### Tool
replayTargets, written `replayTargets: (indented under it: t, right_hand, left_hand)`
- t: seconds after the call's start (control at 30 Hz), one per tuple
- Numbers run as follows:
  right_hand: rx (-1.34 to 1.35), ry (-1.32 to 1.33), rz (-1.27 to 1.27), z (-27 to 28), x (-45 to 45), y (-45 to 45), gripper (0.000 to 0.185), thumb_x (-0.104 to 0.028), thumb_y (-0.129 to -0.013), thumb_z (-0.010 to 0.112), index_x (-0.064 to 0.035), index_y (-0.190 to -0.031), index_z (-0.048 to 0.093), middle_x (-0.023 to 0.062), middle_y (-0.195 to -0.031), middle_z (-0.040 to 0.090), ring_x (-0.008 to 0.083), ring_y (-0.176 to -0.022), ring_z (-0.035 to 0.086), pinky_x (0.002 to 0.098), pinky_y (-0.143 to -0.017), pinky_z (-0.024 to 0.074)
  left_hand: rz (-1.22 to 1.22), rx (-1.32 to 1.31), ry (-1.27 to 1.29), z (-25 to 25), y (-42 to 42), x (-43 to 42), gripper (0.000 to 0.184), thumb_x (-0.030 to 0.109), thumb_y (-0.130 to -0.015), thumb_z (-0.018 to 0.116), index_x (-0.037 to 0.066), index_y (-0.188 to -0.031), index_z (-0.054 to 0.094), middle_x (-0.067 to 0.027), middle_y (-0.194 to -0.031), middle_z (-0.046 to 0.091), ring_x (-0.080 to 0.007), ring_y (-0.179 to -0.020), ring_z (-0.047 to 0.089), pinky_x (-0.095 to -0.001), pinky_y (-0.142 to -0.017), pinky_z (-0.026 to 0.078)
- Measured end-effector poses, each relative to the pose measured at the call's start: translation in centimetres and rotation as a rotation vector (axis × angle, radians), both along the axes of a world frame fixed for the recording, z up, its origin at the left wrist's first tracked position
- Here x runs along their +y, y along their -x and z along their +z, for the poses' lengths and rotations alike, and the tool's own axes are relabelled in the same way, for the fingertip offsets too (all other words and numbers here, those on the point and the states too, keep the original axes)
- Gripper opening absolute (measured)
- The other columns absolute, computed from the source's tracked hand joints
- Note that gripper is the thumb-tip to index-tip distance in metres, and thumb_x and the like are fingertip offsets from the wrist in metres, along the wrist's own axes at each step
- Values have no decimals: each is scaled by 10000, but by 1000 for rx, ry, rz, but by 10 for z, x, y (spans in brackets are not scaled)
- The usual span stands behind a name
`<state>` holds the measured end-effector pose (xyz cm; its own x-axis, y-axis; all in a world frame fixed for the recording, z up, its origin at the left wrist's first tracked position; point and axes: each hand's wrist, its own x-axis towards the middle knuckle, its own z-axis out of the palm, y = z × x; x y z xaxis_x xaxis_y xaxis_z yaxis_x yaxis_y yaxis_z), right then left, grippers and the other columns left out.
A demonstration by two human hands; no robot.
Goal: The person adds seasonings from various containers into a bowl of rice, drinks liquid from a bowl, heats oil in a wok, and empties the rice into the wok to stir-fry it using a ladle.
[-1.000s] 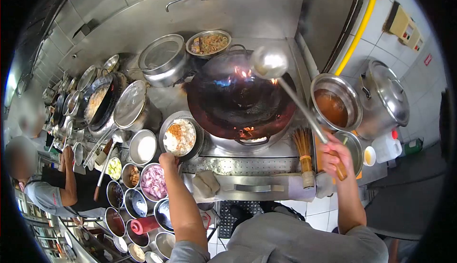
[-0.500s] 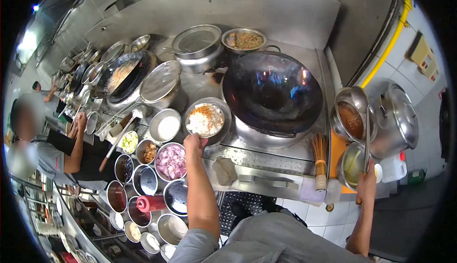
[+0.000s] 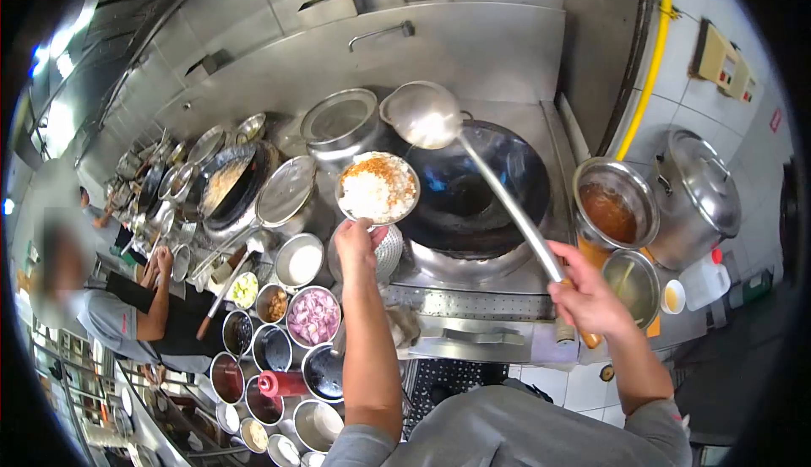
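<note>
My left hand (image 3: pixel 358 243) grips the near rim of a metal bowl of rice (image 3: pixel 378 188) with orange bits on top. The bowl is raised beside the left edge of the dark wok (image 3: pixel 473 192), above a perforated strainer (image 3: pixel 388 254). In my right hand (image 3: pixel 587 290) is the wooden handle of a long metal ladle (image 3: pixel 515 205). Its round head hangs over the wok's back left part and hides some of the rim. Blue flame or its glow shows at the wok.
Behind the wok are a lidded pot (image 3: pixel 340 118) and a faucet (image 3: pixel 380 35). A pot of brown liquid (image 3: pixel 610 209) stands right. Sliced onions (image 3: pixel 312 317), several bowls and a red bottle (image 3: pixel 283 383) are at the lower left. A co-worker (image 3: pixel 127 315) stands far left.
My left hand has lifted the rice bowl off the strainer toward the wok. The ladle has swung from the brown-liquid pot to above the wok. The camera view has shifted.
</note>
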<state>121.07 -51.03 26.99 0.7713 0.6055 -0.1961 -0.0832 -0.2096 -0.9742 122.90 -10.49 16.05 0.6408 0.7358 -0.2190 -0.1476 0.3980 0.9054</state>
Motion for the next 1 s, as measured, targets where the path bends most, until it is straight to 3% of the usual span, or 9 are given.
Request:
replayTargets:
  t: [0.07, 0.23, 0.33, 0.43, 0.53, 0.73, 0.83, 0.97, 1.0]
  right_hand:
    - [-41, 102, 7, 3, 6, -5, 613, -13, -948, 527, -148, -1494, 285, 15, -738, 511, 83, -500, 494, 266, -445, 406]
    - [-539, 375, 57, -11, -10, -27, 622, -179, -940, 546, -93, -1486, 260, 194, -846, 616, 282, -596, 601, 418, -613, 495]
    - [-152, 479, 87, 21, -10, -28, 626, -151, -943, 520, -90, -1494, 228, 169, -855, 604, 237, -626, 614, 393, -616, 501]
    - [-35, 453, 135, 21, -16, -37, 626, -130, -947, 497, -84, -1498, 203, 124, -846, 574, 191, -621, 597, 373, -595, 494]
    - [43, 383, 158, 14, -20, -39, 657, -94, -928, 489, -115, -1515, 195, 40, -758, 510, 141, -570, 520, 330, -534, 452]
    - [303, 287, 192, 28, -14, -27, 656, -43, -883, 479, -101, -1489, 236, 11, -726, 476, 115, -532, 477, 306, -495, 434]
    - [513, 48, 135, 22, -23, -33, 574, -46, -879, 526, -110, -1417, 338, 7, -735, 483, 91, -499, 455, 274, -430, 409]
    - [950, -412, 19, 27, -33, -46, 209, -76, -923, 561, -139, -1038, 397, 2, -765, 501, 65, -498, 469, 256, -365, 373]
    - [963, -435, -12, 31, -35, -45, 210, -78, -927, 557, -142, -1048, 398, 4, -767, 501, 65, -499, 470, 257, -363, 373]
  left_hand:
    - [-18, 16, 49, 4, -25, -21, 144, -28, -827, 543, -60, -962, 504, -196, -930, 644, -278, -686, 693, -360, -616, 632]
    - [-91, 70, 55, -2, -73, -65, 174, -53, -815, 524, -59, -990, 526, -180, -939, 635, -266, -705, 682, -345, -597, 626]
    - [-136, 118, 7, -22, -96, -77, 153, -55, -809, 515, -63, -960, 535, -180, -920, 640, -258, -685, 677, -335, -568, 620]
    - [-118, 204, -64, -33, -114, -85, 133, -54, -812, 506, -95, -911, 584, -198, -922, 654, -257, -665, 689, -342, -524, 616]
    - [-178, 300, -169, -37, -126, -83, 230, -66, -809, 483, -123, -1014, 571, -207, -936, 656, -257, -658, 678, -340, -517, 610]
    - [-246, 360, -220, -38, -130, -76, 267, -72, -824, 453, -126, -1047, 589, -217, -969, 665, -272, -671, 685, -341, -518, 609]
    - [-247, 420, -290, -37, -123, -73, 222, -61, -808, 491, -133, -961, 635, -218, -960, 676, -278, -726, 701, -337, -514, 616]
    - [-256, 464, -460, -36, -116, -65, 198, -34, -787, 514, -95, -899, 665, -241, -916, 688, -287, -753, 718, -357, -525, 601]
    - [-254, 508, -542, -35, -114, -63, 193, -20, -785, 516, -80, -890, 666, -247, -927, 690, -305, -770, 719, -376, -561, 595]
